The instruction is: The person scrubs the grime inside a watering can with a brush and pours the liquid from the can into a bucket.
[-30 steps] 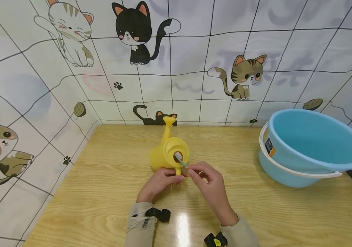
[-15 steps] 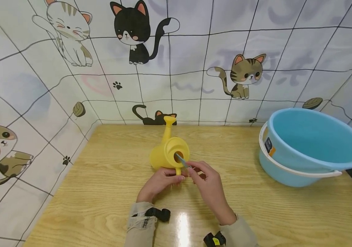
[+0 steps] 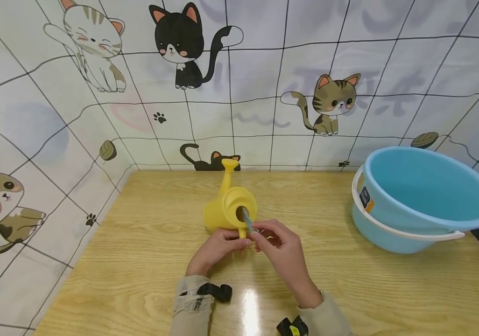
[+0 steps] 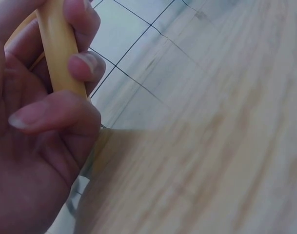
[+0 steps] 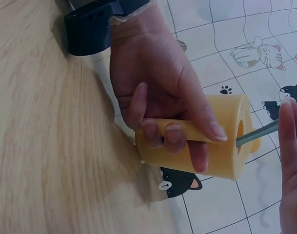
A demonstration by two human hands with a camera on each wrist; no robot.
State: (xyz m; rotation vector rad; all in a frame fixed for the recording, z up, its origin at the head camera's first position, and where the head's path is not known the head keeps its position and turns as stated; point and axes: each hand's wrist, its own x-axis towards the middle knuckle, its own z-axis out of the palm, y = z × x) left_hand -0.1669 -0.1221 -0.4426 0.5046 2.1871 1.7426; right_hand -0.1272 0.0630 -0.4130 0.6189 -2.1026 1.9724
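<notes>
A yellow watering can (image 3: 215,215) rests on the wooden table, its round opening turned toward me and its spout pointing back. My left hand (image 3: 216,249) grips the can's handle (image 4: 60,53), fingers curled round it in the left wrist view. Between thumb and fingertips, my right hand (image 3: 283,249) pinches a toothbrush by its blue-grey handle (image 3: 248,222). The brush's head end is inside the opening and hidden. From the right wrist view, the toothbrush (image 5: 259,133) slants into the can's mouth, with my right fingers (image 5: 289,141) at the edge.
A light blue bucket (image 3: 395,240) with a white handle stands at the right of the table, a wide blue basin (image 3: 433,186) tilted on it. Behind the table (image 3: 138,224) hangs a cat-patterned wall covering (image 3: 256,84).
The toothbrush's white bristled head, visible at the opening a second ago, has gone inside the can. The brush's angle has since become steeper. My left hand and the watering can stay nearly still.
</notes>
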